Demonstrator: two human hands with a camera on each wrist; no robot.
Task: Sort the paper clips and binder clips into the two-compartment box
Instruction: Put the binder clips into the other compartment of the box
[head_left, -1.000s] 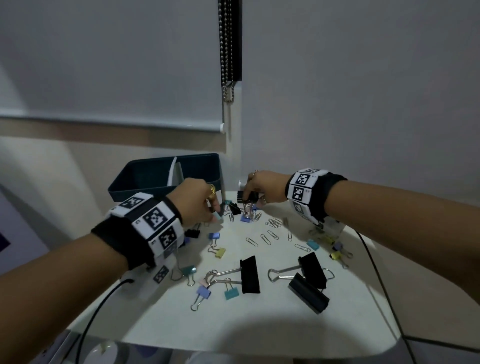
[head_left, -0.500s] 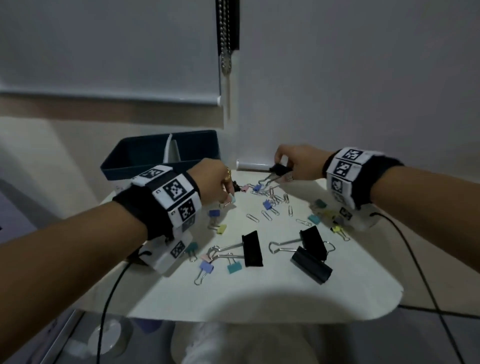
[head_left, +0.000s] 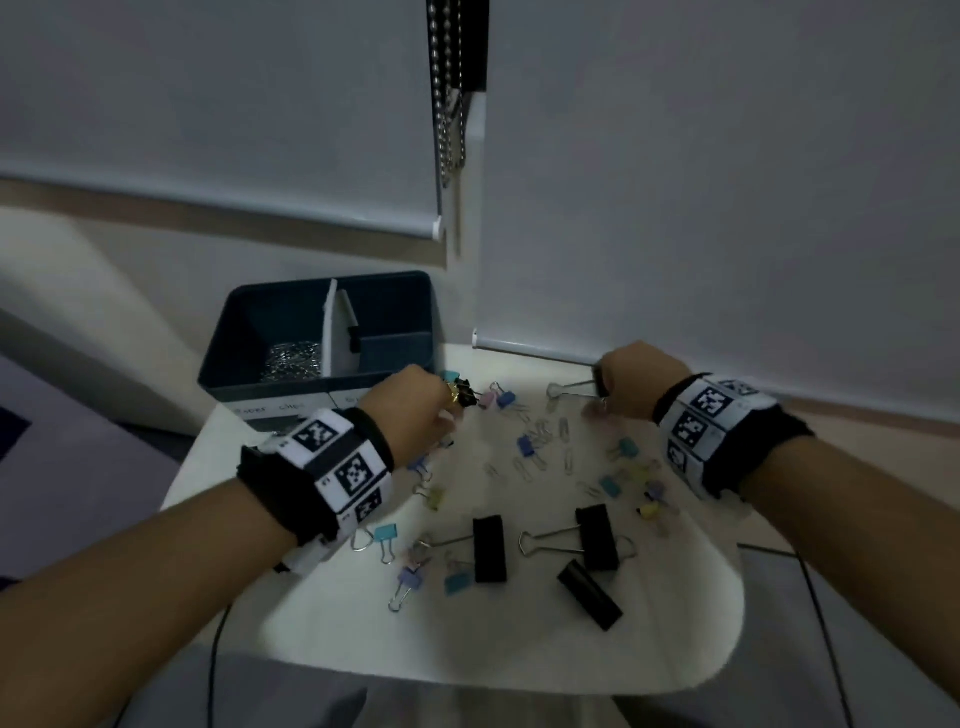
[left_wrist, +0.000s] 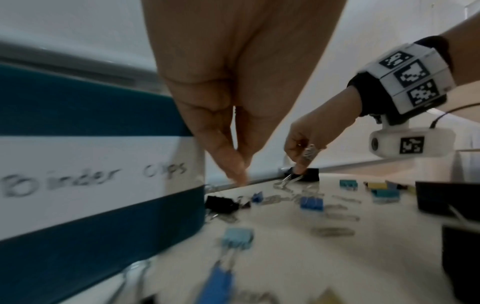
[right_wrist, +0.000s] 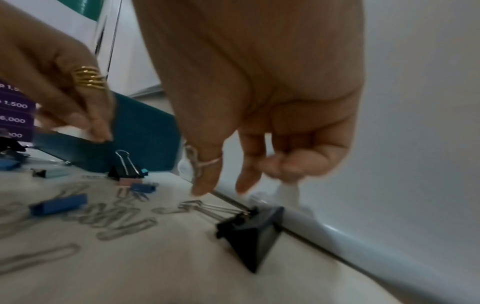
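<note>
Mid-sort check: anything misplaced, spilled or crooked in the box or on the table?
Nothing stands out. In the box, the left compartment shows only silvery paper clips; the right one's floor is hidden. Unsorted clips lie on the table.

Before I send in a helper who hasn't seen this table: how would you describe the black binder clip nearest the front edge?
Find the white table, then its near edge, far from the dark teal two-compartment box. The slanted large black binder clip lies closest to that edge. Unlike the two other large black clips beside it, it shows no silver wire handles.
</note>
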